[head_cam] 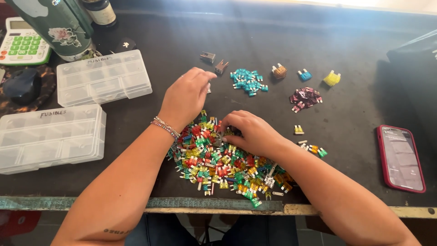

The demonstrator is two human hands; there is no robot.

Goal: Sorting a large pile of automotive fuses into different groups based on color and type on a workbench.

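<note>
Your two bare hands work over a heap of mixed blade fuses (218, 161) in red, yellow, green and orange, spread at the 6 o'clock edge of the dark desk (255, 41). Your right hand (252, 133) rests on the heap's upper right side, fingers curled down among the fuses; whether its grip pinches one cannot be told. Your left hand (186, 96), a beaded bracelet (165, 127) at the wrist, hovers just past the heap toward 11 o'clock, fingertips drawn together over a small pale piece that is largely hidden, so what that grip holds cannot be told.

Sorted groups lie toward 12 and 1 o'clock, well apart from the heap: two grey fuses (214, 61), a teal pile (248, 81), an orange fuse (279, 71), a blue fuse (304, 75), a yellow fuse (332, 78) and a dark purple pile (305, 98). A lone yellow piece (298, 130) and a few strays (313, 148) sit at 3 o'clock of the heap, beside your right wrist.

At 9 o'clock stand two clear plastic compartment boxes (68, 114), lids down, one behind the other. Beyond them, toward 10 o'clock, are a white calculator with green keys (22, 43), a green flowered bottle (59, 25) and a black mouse (22, 86). A phone in a red case (400, 157) lies face up at 3 o'clock.
</note>
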